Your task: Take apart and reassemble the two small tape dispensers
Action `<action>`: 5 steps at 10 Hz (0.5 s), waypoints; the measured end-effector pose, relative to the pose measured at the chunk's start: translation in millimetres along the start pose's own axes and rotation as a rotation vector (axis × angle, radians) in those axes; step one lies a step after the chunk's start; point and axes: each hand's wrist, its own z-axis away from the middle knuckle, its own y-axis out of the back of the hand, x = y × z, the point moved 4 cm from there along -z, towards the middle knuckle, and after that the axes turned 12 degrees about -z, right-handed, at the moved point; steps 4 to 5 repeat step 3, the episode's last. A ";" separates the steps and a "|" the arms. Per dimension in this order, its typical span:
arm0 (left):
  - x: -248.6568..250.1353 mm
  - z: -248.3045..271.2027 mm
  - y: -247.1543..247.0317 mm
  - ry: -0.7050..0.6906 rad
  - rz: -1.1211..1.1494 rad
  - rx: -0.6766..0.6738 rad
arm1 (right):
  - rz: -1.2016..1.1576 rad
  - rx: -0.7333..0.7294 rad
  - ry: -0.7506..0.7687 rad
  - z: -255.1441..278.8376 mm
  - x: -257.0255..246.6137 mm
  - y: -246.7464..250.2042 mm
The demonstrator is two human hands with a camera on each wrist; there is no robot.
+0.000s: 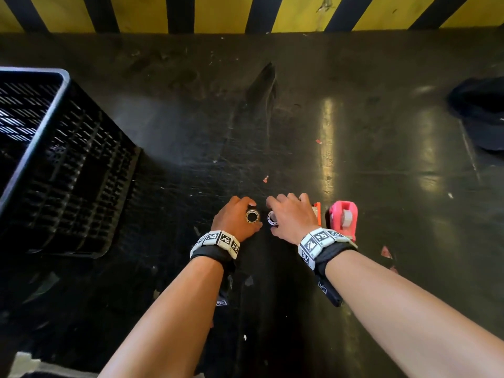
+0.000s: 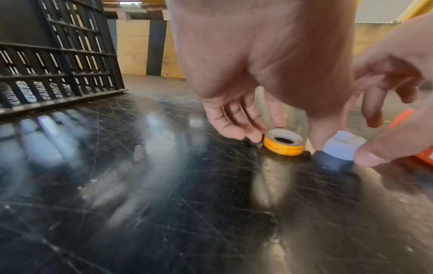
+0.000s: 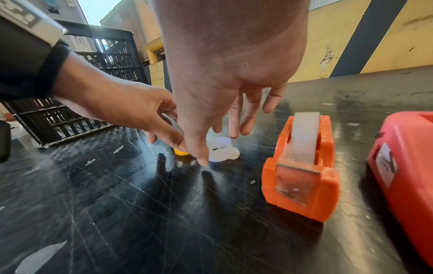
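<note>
A tape roll with a yellow core [image 2: 284, 145] lies flat on the black table [image 1: 272, 132]. My left hand [image 1: 234, 214] curls round it, fingertips on its left side and thumb at its right. Just to its right sits a white tape roll [image 2: 339, 148], which my right hand [image 1: 291, 214] pinches between thumb and fingers. An orange dispenser [image 3: 302, 166] with clear tape in it stands right of that hand. In the head view it is mostly hidden behind the hand. Further right stands a pink dispenser [image 1: 343, 219], also loaded with a roll.
A black slotted crate [image 1: 54, 159] stands at the left of the table. A dark cap-like object [image 1: 482, 113] lies at the far right. A yellow and black striped wall [image 1: 245, 12] runs along the back. Small scraps [image 1: 386, 252] dot the scratched surface.
</note>
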 end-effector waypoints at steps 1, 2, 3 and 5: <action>-4.2 7.3 1.3 0.018 0.031 0.022 | -0.046 0.046 0.011 9.9 0.7 6.6; -5.7 18.8 7.8 0.033 0.008 0.067 | -0.049 0.130 0.012 25.3 6.6 19.2; -5.3 40.6 10.6 0.076 -0.001 0.175 | -0.061 0.142 0.013 51.6 13.6 27.2; -5.3 40.6 10.6 0.076 -0.001 0.175 | -0.061 0.142 0.013 51.6 13.6 27.2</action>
